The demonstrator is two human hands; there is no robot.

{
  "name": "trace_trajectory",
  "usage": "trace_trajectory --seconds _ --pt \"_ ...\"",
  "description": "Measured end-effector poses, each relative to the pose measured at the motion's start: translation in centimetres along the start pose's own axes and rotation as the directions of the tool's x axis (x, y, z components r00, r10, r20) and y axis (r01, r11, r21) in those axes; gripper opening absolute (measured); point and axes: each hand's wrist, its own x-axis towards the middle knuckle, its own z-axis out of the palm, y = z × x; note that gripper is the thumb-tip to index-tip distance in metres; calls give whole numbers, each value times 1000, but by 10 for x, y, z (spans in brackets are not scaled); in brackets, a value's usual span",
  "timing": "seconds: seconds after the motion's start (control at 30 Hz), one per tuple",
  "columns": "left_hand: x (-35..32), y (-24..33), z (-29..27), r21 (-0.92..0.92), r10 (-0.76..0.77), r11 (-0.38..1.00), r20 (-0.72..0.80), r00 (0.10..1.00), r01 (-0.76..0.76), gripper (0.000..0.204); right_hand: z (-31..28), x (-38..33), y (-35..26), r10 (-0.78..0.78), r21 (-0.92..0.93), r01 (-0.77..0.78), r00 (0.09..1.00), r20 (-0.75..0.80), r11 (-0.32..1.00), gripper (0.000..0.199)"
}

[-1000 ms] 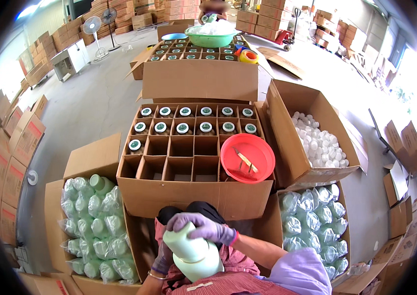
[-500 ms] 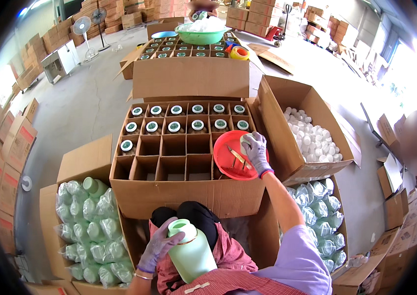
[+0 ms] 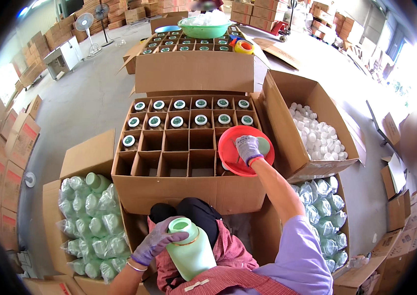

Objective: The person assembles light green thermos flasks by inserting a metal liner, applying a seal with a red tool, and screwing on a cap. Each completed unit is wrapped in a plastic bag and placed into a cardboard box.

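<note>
Down at six o'clock, over the lap, the left hand (image 3: 155, 241) has its gloved grip curled round the neck of a pale green plastic bottle (image 3: 192, 248), fingers closed on it, the open mouth tipped toward eleven o'clock. Up at two o'clock from the bottle, the right hand (image 3: 247, 149) reaches into a red bowl (image 3: 233, 160) that sits on the near right corner of the divided carton (image 3: 188, 189); its gloved fingers bend down onto a small green cap, though whether the grip has it pinched I cannot tell. Capped bottles (image 3: 179, 119) fill the carton's far rows. At three o'clock stands a box of white caps (image 3: 319, 137). Bagged green bottles (image 3: 88, 216) fill a box at nine o'clock.
</note>
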Motion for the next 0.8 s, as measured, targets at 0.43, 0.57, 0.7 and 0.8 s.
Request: trace_trajectory --seconds 0.43,0.57,0.7,0.8 --pt "-68 60 -9 931 839 263 -91 537 -253 80 4 4 -17 40 14 -37 958 -283 999 19" --pt "-47 33 -7 955 850 240 -119 513 -177 84 -7 -5 8 10 282 314 652 -758 906 8" --pt "-43 16 -10 948 839 295 -198 507 -117 79 -103 -142 -39 -183 700 598 795 -578 390 16" --pt "-33 16 -8 966 836 238 -151 528 -100 81 -112 -223 -73 -389 637 759 632 -670 136 23"
